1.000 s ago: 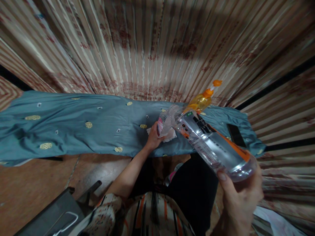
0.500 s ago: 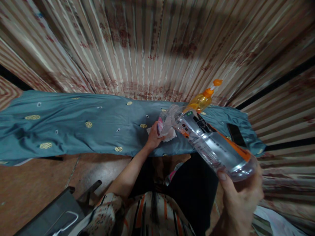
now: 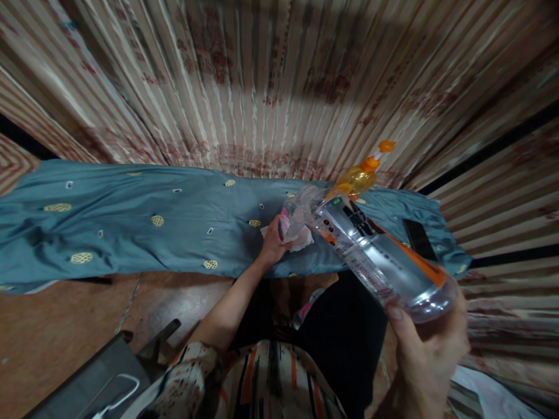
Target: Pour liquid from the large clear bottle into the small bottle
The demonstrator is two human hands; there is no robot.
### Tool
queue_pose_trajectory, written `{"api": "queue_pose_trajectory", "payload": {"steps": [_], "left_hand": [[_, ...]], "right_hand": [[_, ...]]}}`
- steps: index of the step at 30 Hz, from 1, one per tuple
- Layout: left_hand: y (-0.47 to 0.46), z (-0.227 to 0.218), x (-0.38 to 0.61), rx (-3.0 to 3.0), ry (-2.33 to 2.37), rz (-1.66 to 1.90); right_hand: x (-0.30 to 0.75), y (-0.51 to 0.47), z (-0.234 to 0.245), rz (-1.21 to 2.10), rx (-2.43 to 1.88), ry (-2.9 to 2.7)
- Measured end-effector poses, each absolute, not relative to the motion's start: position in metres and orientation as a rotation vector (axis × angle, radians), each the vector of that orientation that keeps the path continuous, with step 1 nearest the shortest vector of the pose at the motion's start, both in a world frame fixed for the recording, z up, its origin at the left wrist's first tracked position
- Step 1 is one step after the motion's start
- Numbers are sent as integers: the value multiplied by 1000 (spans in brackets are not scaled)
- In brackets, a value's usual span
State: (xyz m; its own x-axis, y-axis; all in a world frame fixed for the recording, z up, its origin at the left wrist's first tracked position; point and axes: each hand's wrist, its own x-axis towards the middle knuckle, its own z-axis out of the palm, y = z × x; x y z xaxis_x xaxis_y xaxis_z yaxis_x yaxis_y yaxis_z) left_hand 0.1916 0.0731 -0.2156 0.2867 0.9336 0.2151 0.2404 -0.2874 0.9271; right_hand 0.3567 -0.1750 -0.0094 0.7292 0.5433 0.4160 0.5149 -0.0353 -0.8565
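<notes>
Made no visible progress, still tilting the bottle (image 3: 375, 250) over the near right edge of the worktop (image 3: 196, 215), right hand (image 3: 432, 343) clasping its base, left hand (image 3: 273, 247) gripping clear plastic (image 3: 302, 205) beside its neck.

We list pleated, red-patterned curtains (image 3: 244, 87), dark bars (image 3: 493, 148), teal-clothed tabletop (image 3: 126, 244), brown tiled floor (image 3: 65, 326), dim light.

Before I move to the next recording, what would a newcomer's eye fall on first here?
Probably the big clear bottle, silver-and-orange-labelled, slanting across the view right of centre with its base in the right hand. Next, the orange-topped amber bottle, just beyond it at the back of the teal cloth.
</notes>
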Motion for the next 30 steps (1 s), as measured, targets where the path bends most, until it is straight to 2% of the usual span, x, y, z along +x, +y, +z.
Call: {"api": "queue_pose_trajectory", "payload": {"steps": [30], "left_hand": [[76,-219,192,1723,1050,1084]], "right_hand": [[356,-174,-8,17,-1658,-876]]}}
